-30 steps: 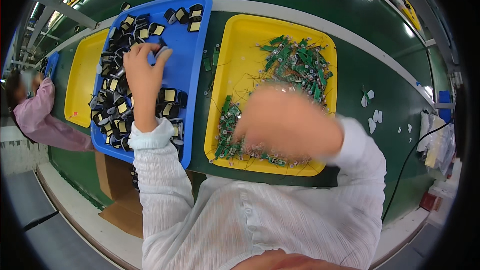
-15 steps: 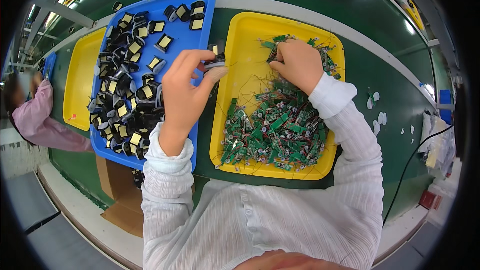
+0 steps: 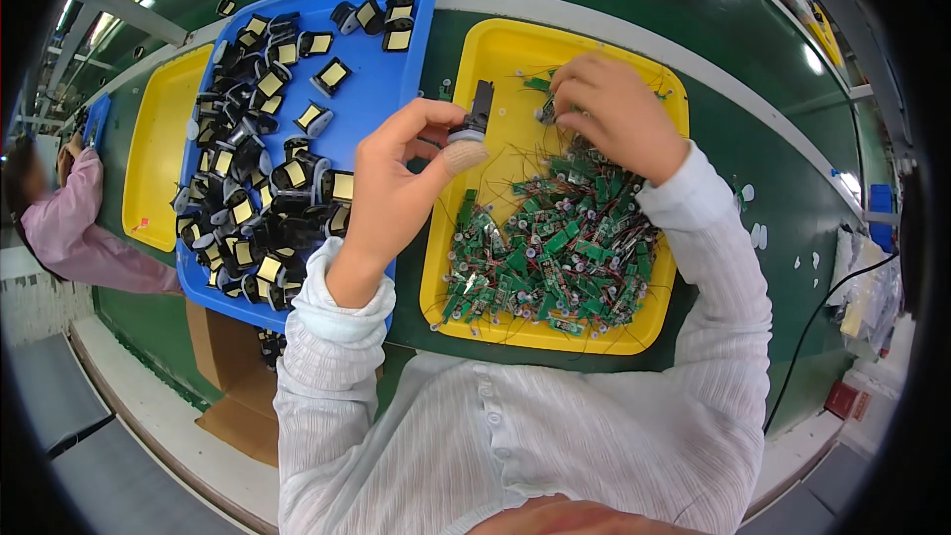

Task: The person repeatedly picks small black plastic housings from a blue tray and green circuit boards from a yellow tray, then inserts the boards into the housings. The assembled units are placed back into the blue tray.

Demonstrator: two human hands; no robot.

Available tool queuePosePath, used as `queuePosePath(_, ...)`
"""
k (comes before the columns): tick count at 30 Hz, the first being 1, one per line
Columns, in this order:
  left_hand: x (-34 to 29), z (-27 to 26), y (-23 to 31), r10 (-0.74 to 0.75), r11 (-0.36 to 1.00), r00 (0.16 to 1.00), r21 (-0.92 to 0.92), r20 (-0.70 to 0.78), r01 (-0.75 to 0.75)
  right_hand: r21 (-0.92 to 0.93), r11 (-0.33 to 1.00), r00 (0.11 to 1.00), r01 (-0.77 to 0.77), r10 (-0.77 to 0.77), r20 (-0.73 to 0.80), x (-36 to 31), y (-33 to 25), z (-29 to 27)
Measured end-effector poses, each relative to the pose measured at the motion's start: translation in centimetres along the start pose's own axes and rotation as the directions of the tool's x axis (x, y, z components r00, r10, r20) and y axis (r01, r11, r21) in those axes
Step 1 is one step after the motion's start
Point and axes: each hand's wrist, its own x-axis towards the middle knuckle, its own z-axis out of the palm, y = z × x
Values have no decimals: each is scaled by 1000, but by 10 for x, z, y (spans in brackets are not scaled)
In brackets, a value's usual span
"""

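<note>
My left hand (image 3: 396, 178) pinches a black plastic housing (image 3: 477, 115) with a grey rounded end between thumb and fingers, raised at the left edge of the near yellow tray (image 3: 432, 277). A beige wrap covers that thumb's tip. Over the tray's far part, my right hand (image 3: 624, 119) has curled fingers close to a few small green circuit boards (image 3: 538, 83); what its fingertips hold is hidden. Nearer to me in the tray lies a heap of green circuit boards with thin wires and small round parts (image 3: 555, 258).
A blue tray (image 3: 381, 69) to the left holds many black housings with cream pads (image 3: 243, 213). Beyond it are another yellow tray (image 3: 149, 188) and a person in a pink sleeve (image 3: 74, 208). An open cardboard box (image 3: 238, 406) sits below. White pieces (image 3: 759, 236) lie at right.
My left hand has moved right with the black housing, which is now turned upright. My right hand has lifted slightly and shifted right, its fingers less tightly curled.
</note>
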Motion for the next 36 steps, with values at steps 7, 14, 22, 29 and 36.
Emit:
queuePosePath(7,-11,14,4,-128,927,968,-322,217,194,973,65,922,-221,340,187,-8,-80,-10)
queuePosePath(14,-12,19,9,-124,920,963,-336,239,202,909,388,878,-152,475,-56,-15,-95,10)
queuePosePath(22,-12,19,7,-73,951,988,-289,134,109,330,938,874,-107,247,-419,-16,-92,4)
queuePosePath(29,-12,23,6,-8,980,996,-197,89,25,436,883,853,-176,358,-381,-22,-92,7)
queuePosePath(36,-13,25,7,61,987,993,-158,104,-44,295,941,872,-168,281,-400,-20,-94,4)
